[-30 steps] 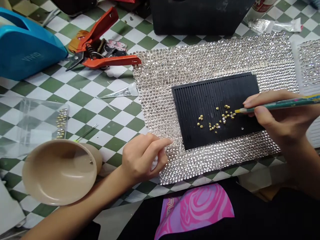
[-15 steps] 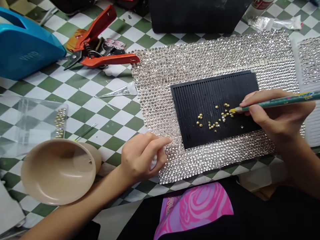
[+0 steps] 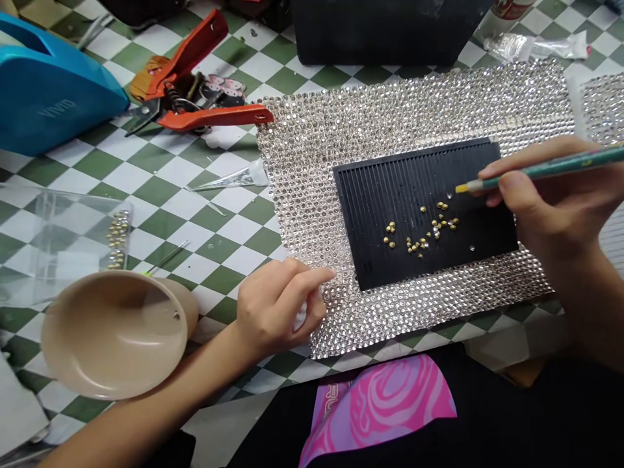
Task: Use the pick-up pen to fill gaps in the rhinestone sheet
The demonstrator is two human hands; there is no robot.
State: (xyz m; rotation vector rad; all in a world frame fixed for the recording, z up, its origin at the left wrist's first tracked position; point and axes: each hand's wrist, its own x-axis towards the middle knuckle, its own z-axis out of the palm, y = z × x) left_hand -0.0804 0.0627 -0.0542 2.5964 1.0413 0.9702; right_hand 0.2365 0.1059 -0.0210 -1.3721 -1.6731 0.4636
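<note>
My right hand pinches a green pencil with a yellow tip. Its point hovers over a ridged black tray, beside a small clear rhinestone; I cannot tell whether they touch. Several gold-backed rhinestones lie scattered on the tray. Beneath the tray spreads a glittering rhinestone sheet. My left hand rests on the sheet's lower left edge, fingers curled around a small white object, mostly hidden. Its index finger points toward the tray's near left corner.
Left of my forearm stands a beige cup, near a clear plastic box holding more stones. Red-handled pruning shears lie beside a blue VIVID dispenser. A black bin is behind the sheet, with a clear bottle farther right.
My right hand has moved up and right, lifting the pencil's tip away from the gold stones. A clear stone now shows near the tip. My left hand has stayed in place.
</note>
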